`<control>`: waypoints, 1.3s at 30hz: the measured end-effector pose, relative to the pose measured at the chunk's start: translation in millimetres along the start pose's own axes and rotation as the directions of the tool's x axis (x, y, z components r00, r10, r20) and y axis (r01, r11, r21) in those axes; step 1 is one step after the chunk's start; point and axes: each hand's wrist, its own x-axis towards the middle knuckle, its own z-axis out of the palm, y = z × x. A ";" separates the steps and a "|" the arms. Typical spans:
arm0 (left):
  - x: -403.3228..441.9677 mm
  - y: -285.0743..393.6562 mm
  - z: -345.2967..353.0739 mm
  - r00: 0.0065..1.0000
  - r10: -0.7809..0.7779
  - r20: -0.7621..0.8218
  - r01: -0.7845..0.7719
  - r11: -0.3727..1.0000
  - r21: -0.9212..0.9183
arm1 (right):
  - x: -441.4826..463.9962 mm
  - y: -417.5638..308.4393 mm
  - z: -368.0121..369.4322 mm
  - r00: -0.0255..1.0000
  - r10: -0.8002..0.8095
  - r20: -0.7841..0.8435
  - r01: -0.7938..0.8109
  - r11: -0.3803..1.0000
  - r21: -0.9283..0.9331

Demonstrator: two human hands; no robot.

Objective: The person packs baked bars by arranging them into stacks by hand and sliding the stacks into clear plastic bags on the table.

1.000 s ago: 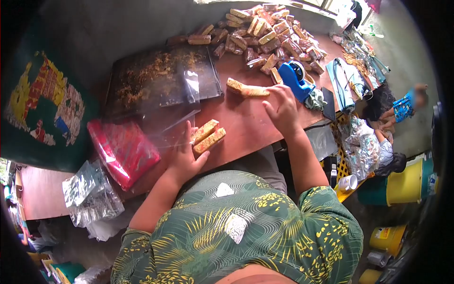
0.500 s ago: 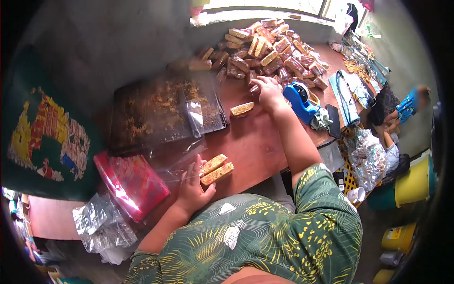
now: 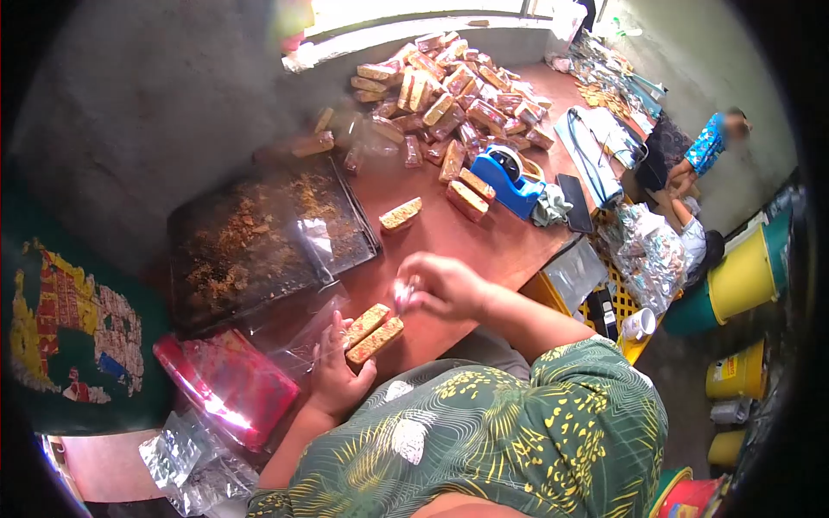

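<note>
My left hand [image 3: 332, 373] grips a pair of golden-brown crumbly bars [image 3: 375, 340] side by side, thumb in front and fingers along the far side. Clear plastic film [image 3: 313, 335] spreads beside those fingers. Just right of the bars, my right hand [image 3: 449, 287] is closed, its fingertips pinching something small and shiny, too blurred to name. A single bar [image 3: 401, 214] lies on the table beyond it. Farther off, a couple more bars [image 3: 467, 200] rest against the blue tape dispenser [image 3: 515, 192].
Wrapped bars [image 3: 449, 95] are heaped at the back under the window. A dark, crumb-covered tray [image 3: 259, 242] stands left, with a pink plastic packet [image 3: 229, 384] nearer me. A phone [image 3: 574, 204] lies right of the dispenser. Another person [image 3: 706, 147] sits on the right.
My right hand has come back from beside the tape dispenser to the bars in my left hand. Bars now show where it was. The camera view has shifted.
</note>
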 end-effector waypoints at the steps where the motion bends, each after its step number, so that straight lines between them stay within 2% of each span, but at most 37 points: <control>1: -0.5 -3.1 1.6 1.000 0.010 -0.007 -0.010 1.000 -0.009 | -14.2 -10.3 6.4 0.996 -0.003 0.090 0.007 0.999 -0.049; 2: -1.3 -4.1 2.6 1.000 0.017 -0.016 -0.017 1.000 -0.017 | -26.4 -17.4 12.4 0.983 -0.002 0.181 0.020 0.995 -0.093; 4: 2.1 5.8 -2.6 1.000 0.017 -0.012 -0.017 1.000 0.014 | -44.9 -19.6 24.2 0.968 -0.065 0.244 0.071 0.997 -0.014; 8: 1.1 8.4 -2.1 1.000 0.004 -0.022 -0.004 1.000 0.012 | -44.3 -25.0 26.7 0.938 -0.235 0.256 0.204 0.969 0.143; 11: -1.4 4.2 -1.0 1.000 -0.020 0.006 0.020 1.000 0.013 | -36.9 -26.4 31.6 0.915 -0.265 0.305 0.239 0.964 0.120; 12: -2.3 1.6 -0.7 0.999 -0.031 0.019 0.030 0.999 0.017 | -37.6 -24.9 36.7 0.934 -0.262 0.243 0.263 0.964 0.028; 13: -1.1 -0.1 0.0 0.995 -0.080 0.062 0.089 0.985 -0.146 | -40.0 -21.2 43.4 0.948 -0.264 0.178 0.279 0.958 -0.068; 14: -1.5 0.4 -1.2 0.996 -0.062 0.072 0.068 0.994 -0.089 | -41.3 -18.9 48.9 0.956 -0.271 0.111 0.287 0.944 -0.166; 16: 0.6 11.1 -6.5 0.995 -0.029 0.097 0.027 0.999 0.024 | -38.5 -19.0 56.5 0.973 -0.208 0.096 0.220 0.965 -0.141; 17: 0.2 15.4 -5.3 0.993 -0.068 0.096 0.059 0.994 0.089 | -37.2 -19.2 60.2 0.976 -0.186 0.111 0.197 0.976 -0.097; 22: 1.6 11.7 -0.2 0.983 -0.144 0.117 0.130 0.984 0.120 | -36.2 -9.1 67.0 0.992 -0.058 0.111 0.037 0.983 0.180; 23: 2.7 12.9 -2.0 0.980 -0.148 0.134 0.131 0.983 0.130 | -36.5 -7.0 66.5 0.993 0.004 0.114 -0.021 0.989 0.148; 26: 2.6 16.6 -2.4 0.988 -0.103 0.115 0.079 0.978 0.194 | -22.5 -20.1 59.5 0.952 -0.115 0.284 0.130 0.991 -0.033; 27: 3.5 19.3 -4.4 0.978 -0.147 0.145 0.124 0.979 0.159 | -20.6 -19.4 58.7 0.958 -0.118 0.260 0.132 0.991 -0.038; 30: 0.5 10.0 1.1 0.986 -0.116 0.117 0.092 0.977 0.191 | 21.5 -3.9 25.6 0.978 -0.149 0.148 0.168 0.979 -0.119; 32: 3.7 14.5 -2.3 0.977 -0.156 0.146 0.134 0.980 0.150 | 64.1 29.6 -10.7 0.987 -0.159 -0.021 0.148 0.953 -0.263; 34: 6.0 17.5 -5.9 0.973 -0.163 0.162 0.142 0.980 0.137 | 103.8 95.8 -49.2 0.984 -0.098 -0.151 0.014 0.877 -0.480; 36: 8.1 19.2 -8.1 0.973 -0.161 0.166 0.140 0.982 0.129 | 142.7 127.4 -94.5 0.936 0.258 -0.239 -0.352 0.671 -0.652; 38: 5.7 14.5 -6.4 0.971 -0.165 0.173 0.142 0.980 0.140 | 160.8 197.0 -126.4 0.864 0.305 -0.401 -0.503 0.471 -0.725; 39: 4.9 13.5 -6.2 0.968 -0.175 0.181 0.145 0.975 0.167 | 165.7 201.1 -134.9 0.847 0.312 -0.430 -0.529 0.413 -0.742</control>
